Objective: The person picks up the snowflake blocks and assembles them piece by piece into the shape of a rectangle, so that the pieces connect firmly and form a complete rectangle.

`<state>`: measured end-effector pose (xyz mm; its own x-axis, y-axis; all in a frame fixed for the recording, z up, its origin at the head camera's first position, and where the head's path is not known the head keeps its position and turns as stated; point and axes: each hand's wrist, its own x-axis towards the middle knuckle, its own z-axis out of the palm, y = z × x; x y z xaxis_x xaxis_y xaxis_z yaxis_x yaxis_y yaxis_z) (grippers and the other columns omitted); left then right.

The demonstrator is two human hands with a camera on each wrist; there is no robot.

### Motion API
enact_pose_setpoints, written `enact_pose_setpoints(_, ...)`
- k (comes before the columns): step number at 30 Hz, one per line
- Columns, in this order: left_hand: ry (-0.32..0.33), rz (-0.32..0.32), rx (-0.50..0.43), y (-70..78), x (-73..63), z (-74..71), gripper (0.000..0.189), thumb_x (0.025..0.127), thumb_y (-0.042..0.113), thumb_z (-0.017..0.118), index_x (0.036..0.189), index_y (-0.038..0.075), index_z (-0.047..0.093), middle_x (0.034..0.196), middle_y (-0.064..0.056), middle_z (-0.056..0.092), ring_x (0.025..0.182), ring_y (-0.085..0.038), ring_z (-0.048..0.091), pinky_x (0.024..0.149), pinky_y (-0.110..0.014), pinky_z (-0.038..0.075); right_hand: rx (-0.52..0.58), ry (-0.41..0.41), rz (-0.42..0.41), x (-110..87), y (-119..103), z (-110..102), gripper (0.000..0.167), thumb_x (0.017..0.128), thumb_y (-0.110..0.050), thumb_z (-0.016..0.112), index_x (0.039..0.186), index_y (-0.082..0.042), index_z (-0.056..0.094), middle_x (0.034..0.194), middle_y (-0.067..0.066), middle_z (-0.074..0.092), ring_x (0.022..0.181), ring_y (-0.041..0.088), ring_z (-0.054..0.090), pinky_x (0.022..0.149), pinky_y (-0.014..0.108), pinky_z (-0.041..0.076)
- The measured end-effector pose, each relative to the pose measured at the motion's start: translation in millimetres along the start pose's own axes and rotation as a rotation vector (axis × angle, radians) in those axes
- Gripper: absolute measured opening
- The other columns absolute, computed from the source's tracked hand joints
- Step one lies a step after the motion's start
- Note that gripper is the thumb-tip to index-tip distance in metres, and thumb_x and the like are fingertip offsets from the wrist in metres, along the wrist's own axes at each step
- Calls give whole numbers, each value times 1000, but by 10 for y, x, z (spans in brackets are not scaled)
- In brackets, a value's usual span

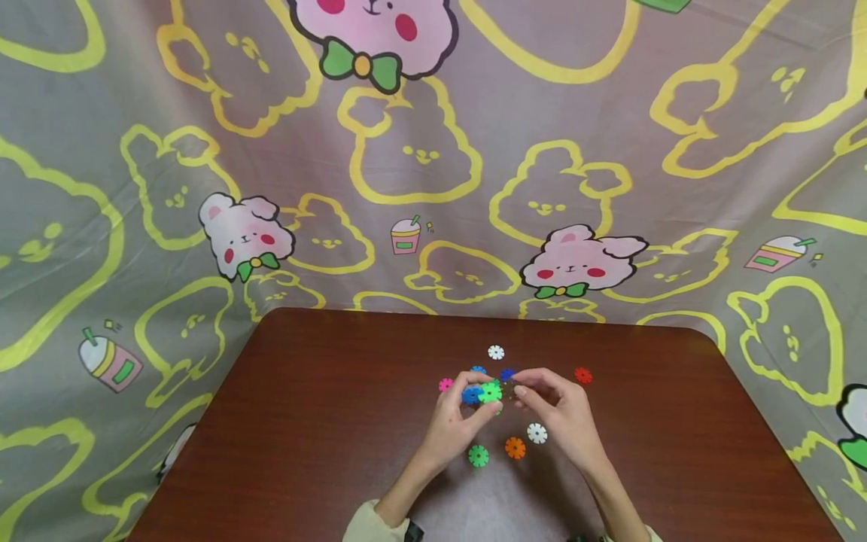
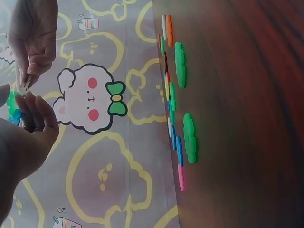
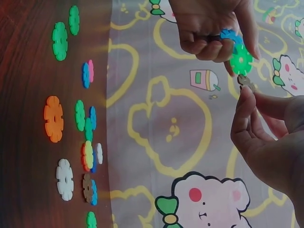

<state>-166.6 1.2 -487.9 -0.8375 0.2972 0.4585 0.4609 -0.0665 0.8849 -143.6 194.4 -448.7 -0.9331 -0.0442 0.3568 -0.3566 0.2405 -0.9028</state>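
In the head view my left hand (image 1: 452,423) holds a bright green notched plastic disc (image 1: 491,392) and a blue notched disc (image 1: 472,395). These two look joined edge to edge in the right wrist view. Thumb and fingers of my right hand (image 1: 567,421) pinch a brown notched disc (image 3: 245,82). Its edge meets the lower rim of the green disc in that view. Both hands are raised above the table, close together. From the left wrist, fingers hide most of the discs.
Loose notched discs lie on the brown table (image 1: 325,421) around the hands: a green disc (image 1: 478,456), an orange disc (image 1: 515,448), a white disc (image 1: 537,433), a red disc (image 1: 583,375), a pink disc (image 1: 445,385) and several others. Patterned cloth (image 1: 420,286) hangs behind and at the sides.
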Motion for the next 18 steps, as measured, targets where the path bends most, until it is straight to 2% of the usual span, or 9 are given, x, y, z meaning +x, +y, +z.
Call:
enact_pose_setpoints(4,-1,26,41,-5,-4,-6,29,95,5,73,122,2,63,104,-13,69,83,-6,58,70,-25,53,-18,3,-31,1,0,-10,13,95,0,73,108,-1,75,92,9,74,75,15,70,68,27,61)
enact_pose_setpoints(10,0,60,53,3,1,-12,28,95,3,72,120,1,63,100,-14,70,78,-6,57,66,-28,53,-43,25,-80,2,8,0,13,93,4,73,105,-1,76,89,10,74,72,14,69,65,26,60)
enact_pose_setpoints(18,-39,14,46,15,-9,-11,27,97,5,70,119,-5,59,104,-15,70,82,-7,60,71,-29,55,-112,72,-235,-14,-1,67,21,87,12,75,101,-4,78,90,12,75,72,16,71,64,22,59)
